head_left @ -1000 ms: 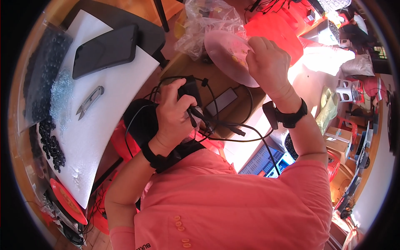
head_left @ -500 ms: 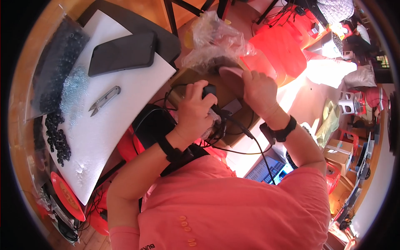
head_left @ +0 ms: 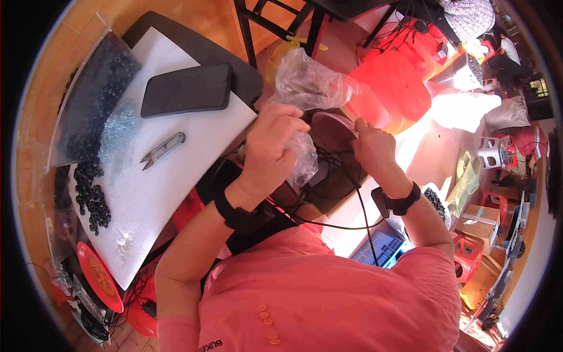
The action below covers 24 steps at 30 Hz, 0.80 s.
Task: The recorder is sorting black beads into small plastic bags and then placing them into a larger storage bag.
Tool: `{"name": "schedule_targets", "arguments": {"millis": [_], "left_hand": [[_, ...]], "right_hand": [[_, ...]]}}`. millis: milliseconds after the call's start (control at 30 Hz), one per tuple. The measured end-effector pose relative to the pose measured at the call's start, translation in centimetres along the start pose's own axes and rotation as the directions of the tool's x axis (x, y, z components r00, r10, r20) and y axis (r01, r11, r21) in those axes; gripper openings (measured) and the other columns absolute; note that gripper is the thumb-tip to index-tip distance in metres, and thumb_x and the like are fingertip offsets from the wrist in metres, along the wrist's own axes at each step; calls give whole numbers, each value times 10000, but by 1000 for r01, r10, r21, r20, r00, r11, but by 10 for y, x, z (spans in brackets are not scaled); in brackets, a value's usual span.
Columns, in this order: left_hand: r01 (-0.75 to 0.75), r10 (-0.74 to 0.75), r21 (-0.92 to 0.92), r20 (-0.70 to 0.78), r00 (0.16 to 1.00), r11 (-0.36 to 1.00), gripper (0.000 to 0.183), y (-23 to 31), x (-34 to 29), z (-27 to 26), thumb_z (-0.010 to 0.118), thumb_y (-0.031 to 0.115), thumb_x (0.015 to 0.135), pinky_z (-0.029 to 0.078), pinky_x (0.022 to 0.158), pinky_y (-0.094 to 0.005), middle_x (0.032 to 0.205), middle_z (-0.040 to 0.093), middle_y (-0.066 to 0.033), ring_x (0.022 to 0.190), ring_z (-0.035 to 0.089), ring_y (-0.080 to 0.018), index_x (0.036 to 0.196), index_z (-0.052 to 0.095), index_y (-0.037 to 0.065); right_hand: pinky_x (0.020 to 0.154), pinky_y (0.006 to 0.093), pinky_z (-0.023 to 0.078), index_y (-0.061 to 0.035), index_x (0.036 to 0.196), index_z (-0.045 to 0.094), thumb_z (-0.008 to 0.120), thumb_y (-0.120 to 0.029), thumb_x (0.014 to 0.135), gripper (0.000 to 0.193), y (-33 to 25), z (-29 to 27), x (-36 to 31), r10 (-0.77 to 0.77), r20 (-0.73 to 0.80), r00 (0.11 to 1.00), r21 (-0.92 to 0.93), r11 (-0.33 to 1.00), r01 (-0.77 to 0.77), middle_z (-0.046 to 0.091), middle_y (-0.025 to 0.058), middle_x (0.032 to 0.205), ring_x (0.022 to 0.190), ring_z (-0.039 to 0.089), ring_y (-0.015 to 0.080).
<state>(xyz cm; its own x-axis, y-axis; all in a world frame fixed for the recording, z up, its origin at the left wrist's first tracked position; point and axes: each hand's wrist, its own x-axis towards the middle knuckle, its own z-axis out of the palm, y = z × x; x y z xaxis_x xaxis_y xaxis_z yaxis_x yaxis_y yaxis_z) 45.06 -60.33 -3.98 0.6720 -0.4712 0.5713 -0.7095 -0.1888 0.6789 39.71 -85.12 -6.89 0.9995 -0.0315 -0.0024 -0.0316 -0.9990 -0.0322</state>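
Observation:
My right hand is closed at the edge of a round pinkish-brown dish, which is tilted over a brown cardboard box. To its left, my left hand has its fingers curled over. A crumpled clear plastic bag shows right against those fingers; whether they pinch it is hidden. Black cables lie tangled in the box, and one runs out toward my body. Farther off, a larger clear plastic bag lies beyond both hands.
On the left, a white foam sheet bears a black phone, thread snips, pale blue beads and black beads. A red plate sits below. Red plastic containers stand at far right, with a lit laptop nearer.
The black object in my left hand no longer shows, and that hand has turned over the clear bag. My right hand and the dish have shifted slightly nearer.

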Motion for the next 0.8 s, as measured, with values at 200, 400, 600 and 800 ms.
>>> {"name": "schedule_targets", "arguments": {"millis": [200,400,600,800], "left_hand": [[74,-110,-181,-195,975,981,332,23,-9,-6,583,-71,664,494,845,-357,1040,606,-144,945,596,-311,977,639,25],[162,-233,-311,-208,950,936,397,47,-6,14,625,-15,674,421,971,-402,1150,571,-165,1106,523,-340,1067,634,41],[189,-201,-86,-170,965,978,474,69,-31,-17,659,-29,687,382,1048,-393,1321,517,-178,1199,512,-338,1155,618,29],[113,-112,-12,74,991,993,353,77,-79,-70,651,-74,696,501,827,-386,1047,642,-134,958,615,-322,1033,637,29]], "right_hand": [[708,378,532,-52,1214,549,785,-179,756,531,-29,-77,-7,-88,-17,996,564,822,82,661,132,886,837,686,251],[632,311,520,-44,1232,590,746,-81,795,465,-80,-54,-12,-224,-236,946,915,275,294,663,52,889,746,655,122],[485,213,453,-70,987,663,595,14,834,188,-60,-32,22,-120,184,976,982,59,-178,642,-18,766,571,585,46],[815,498,530,-57,1139,658,647,-230,840,345,-47,20,69,-484,-97,870,331,808,487,683,214,1083,975,669,382]]}}
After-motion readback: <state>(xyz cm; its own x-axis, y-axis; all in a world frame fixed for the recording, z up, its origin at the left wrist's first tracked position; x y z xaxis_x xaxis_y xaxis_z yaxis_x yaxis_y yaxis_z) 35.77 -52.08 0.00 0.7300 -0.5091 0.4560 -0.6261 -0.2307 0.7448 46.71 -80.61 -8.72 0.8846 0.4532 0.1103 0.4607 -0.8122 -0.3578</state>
